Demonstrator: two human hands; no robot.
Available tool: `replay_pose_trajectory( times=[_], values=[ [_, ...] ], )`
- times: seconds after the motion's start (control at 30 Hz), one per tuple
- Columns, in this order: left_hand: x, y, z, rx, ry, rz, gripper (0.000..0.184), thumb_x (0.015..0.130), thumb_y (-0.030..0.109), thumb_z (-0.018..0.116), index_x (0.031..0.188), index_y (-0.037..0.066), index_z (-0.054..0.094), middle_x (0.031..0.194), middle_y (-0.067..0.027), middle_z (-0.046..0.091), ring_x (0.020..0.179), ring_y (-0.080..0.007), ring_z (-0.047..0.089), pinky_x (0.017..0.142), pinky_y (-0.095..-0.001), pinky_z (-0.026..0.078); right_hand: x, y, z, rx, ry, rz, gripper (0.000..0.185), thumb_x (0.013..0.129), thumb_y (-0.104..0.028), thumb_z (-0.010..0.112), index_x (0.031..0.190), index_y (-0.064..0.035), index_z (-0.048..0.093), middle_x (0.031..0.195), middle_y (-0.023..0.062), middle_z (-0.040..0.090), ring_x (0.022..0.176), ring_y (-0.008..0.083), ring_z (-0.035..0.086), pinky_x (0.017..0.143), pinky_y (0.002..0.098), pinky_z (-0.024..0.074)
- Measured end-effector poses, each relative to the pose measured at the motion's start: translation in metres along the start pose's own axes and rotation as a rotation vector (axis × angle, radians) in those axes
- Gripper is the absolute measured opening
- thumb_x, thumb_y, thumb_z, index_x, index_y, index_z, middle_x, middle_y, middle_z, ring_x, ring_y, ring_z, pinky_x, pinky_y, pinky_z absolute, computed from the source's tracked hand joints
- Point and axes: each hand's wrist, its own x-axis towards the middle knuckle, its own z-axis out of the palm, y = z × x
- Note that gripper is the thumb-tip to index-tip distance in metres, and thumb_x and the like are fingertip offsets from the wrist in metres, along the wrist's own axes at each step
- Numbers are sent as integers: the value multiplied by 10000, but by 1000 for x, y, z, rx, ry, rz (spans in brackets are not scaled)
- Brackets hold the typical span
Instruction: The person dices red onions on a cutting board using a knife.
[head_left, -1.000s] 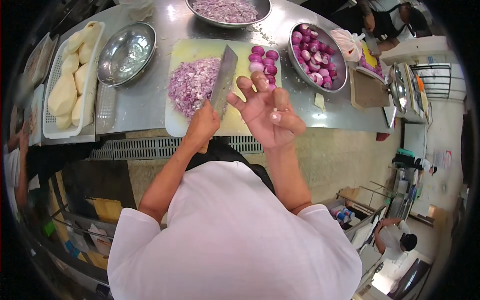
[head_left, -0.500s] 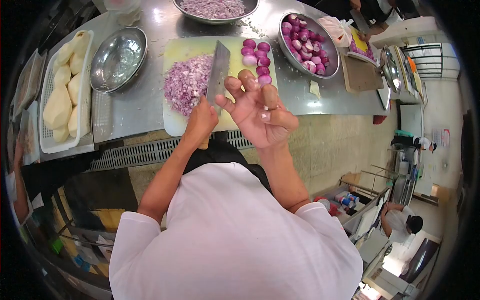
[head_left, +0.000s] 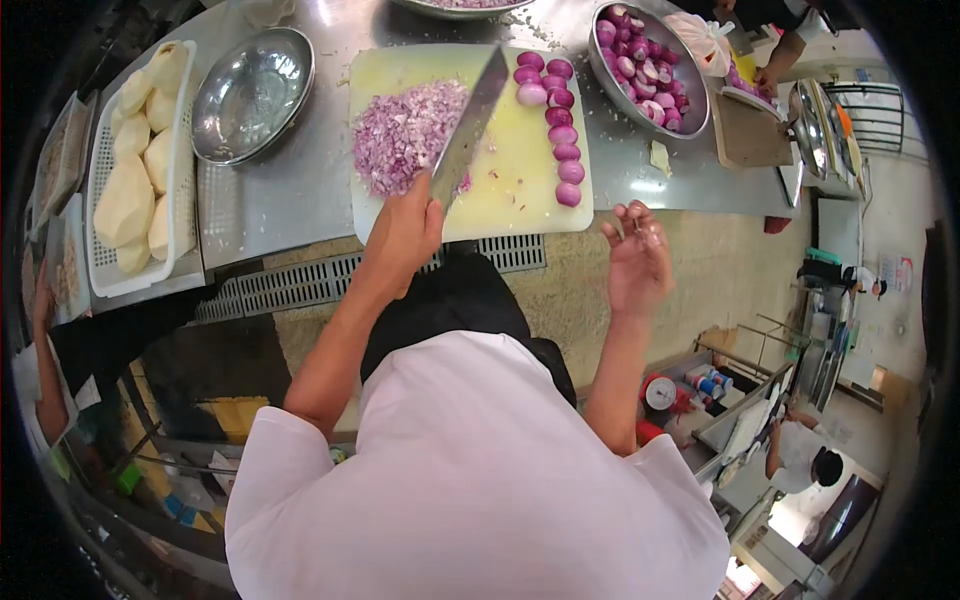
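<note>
Head view: my left hand [head_left: 400, 235] is wrapped tight around the handle of a big knife [head_left: 475, 115], blade slanting up and to the right, tip out near the far edge of the cutting board [head_left: 530, 200]. Can't tell if the blade is actually touching the board. It sits right along the right side of a fat pile of chopped red onion [head_left: 405, 135]. My right hand [head_left: 637, 265] is off the board completely, hanging just past the table [head_left: 300, 205] edge over the floor, palm up-ish with the fingers loosely curled and not closed.

On the board's right side there's a line of purple onion pieces [head_left: 562, 135], doubled up at the far end. Past those, a metal bowl [head_left: 684, 62] is loaded with more onions [head_left: 655, 75]. Over on the left I've got a shiny metal bowl [head_left: 250, 95], and next to it a white plastic basket [head_left: 185, 180] full of pale peeled vegetables [head_left: 128, 205].
</note>
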Motion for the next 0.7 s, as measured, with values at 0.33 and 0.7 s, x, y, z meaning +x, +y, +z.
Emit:
replay_pose_trajectory(
  times=[0.33, 0.7],
  values=[
    [-20, -43, -22, 4, -242, 13, 158, 858, 102, 582, 951, -24, 567, 744, -283, 622, 753, -481, 608, 664, -539, 470, 15, 5, -25, -276, 171, 22, 47, 918, -91, 592, 874, -87, 609, 1060, 53, 612, 1009, 190, 609, 826, 348, 516],
    [-25, -6, 0, 94, -127, 35, 160, 857, 82, 585, 965, -35, 567, 702, -291, 589, 718, -482, 601, 629, -544, 455, 58, 24, -91, -1051, 64, -164, 124, 765, 34, 703, 822, -19, 606, 1022, 77, 611, 843, 153, 619, 650, 274, 545]
  ],
)
